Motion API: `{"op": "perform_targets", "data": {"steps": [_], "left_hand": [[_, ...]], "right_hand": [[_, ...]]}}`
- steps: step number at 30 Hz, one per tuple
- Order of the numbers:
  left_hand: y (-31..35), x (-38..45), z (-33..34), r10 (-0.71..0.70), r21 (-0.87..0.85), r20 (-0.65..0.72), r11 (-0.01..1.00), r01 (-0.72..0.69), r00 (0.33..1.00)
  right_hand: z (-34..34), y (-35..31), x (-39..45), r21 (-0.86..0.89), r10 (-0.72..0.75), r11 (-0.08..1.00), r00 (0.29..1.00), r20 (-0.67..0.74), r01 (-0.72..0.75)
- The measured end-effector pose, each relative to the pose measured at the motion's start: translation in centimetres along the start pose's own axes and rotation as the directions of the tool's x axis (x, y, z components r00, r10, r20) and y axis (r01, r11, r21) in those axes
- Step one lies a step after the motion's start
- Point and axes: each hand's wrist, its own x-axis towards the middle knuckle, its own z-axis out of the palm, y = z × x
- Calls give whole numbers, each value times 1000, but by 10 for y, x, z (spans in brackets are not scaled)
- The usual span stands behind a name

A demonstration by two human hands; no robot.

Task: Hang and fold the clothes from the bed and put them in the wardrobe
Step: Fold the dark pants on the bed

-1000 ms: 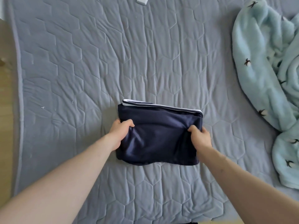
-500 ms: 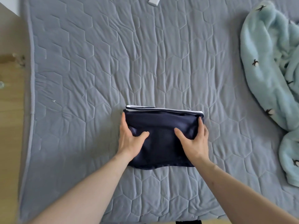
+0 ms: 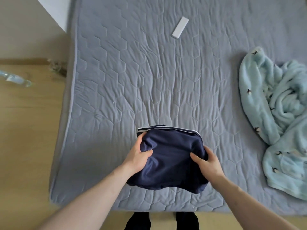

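Folded navy garment (image 3: pixel 169 161) at near edge of grey quilted bed (image 3: pixel 132 80). Left hand (image 3: pixel 138 156) grips its left side, thumb on top, fingers tucked beneath. Right hand (image 3: pixel 207 161) grips right side likewise. White stripe along far edge. Pale blue fleece (image 3: pixel 274 113) lies well apart, right. White flat bar (image 3: pixel 180 27) far up the bed.

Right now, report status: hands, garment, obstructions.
Left hand and right hand grip the folded navy garment by its sides on the bed. Blue blanket lies apart, right.
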Motion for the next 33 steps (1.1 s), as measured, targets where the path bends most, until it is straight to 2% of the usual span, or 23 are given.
{"op": "perform_targets", "data": {"steps": [8,12,19,25,33], "left_hand": [[68,-192,-80,36,3,40,999,-36,999],[95,-274,-112,95,-14,-41,995,-96,995],[128,-399,-152,97,-82,-190,990,-114,977],[123,-476,-174,74,-216,-400,961,-173,913],[100,-557,-243,29,-319,-639,899,-299,768]], "right_hand": [[-24,-78,-184,-61,-61,996,995,80,66],[-27,-117,-254,-29,-114,993,987,116,118],[-14,-163,-337,5,-253,966,934,251,260],[13,-213,-376,-59,-389,893,829,401,447],[109,-302,-441,-107,-476,729,614,630,676]]}}
